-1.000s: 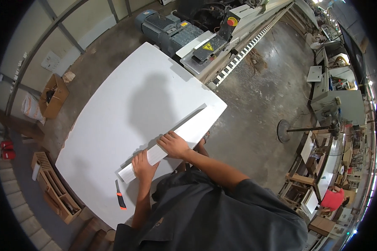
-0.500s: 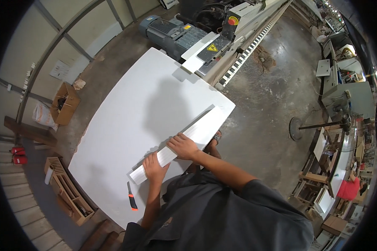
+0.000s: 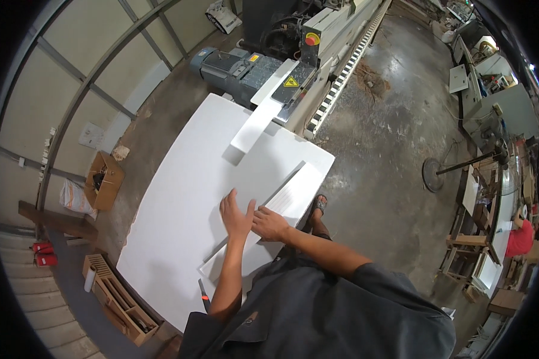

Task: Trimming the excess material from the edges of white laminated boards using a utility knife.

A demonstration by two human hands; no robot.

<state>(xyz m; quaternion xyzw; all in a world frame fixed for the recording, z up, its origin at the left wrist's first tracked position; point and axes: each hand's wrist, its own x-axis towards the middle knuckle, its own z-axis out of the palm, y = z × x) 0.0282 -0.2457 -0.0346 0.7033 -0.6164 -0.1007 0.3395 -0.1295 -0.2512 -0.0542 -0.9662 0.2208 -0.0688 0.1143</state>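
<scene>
A stack of long white strips [image 3: 293, 194] lies slantwise along the near right edge of a white-topped table [image 3: 167, 221]. On the middle of this stack rests my right hand [image 3: 271, 224], its fingers curled over the far edge. My left hand [image 3: 237, 216] is lifted off the strips just left of it, fingers spread and nothing in them. Beyond the hands, another white strip [image 3: 256, 127] sticks out of the machine over the table's far side. An orange and black utility knife [image 3: 204, 295] lies by my left forearm, which partly covers it.
The machine with its grey motor [image 3: 221, 69] and red stop button [image 3: 311, 39] adjoins the table's far end. A cardboard box [image 3: 105, 179] and a wooden rack [image 3: 117, 296] stand at left. A pedestal fan [image 3: 434, 173] and a person in red [image 3: 519, 238] are at right.
My left hand has let go of the strips and moved up and right, fingers spreading. The strip at the machine now reaches farther over the table. The view has shifted slightly.
</scene>
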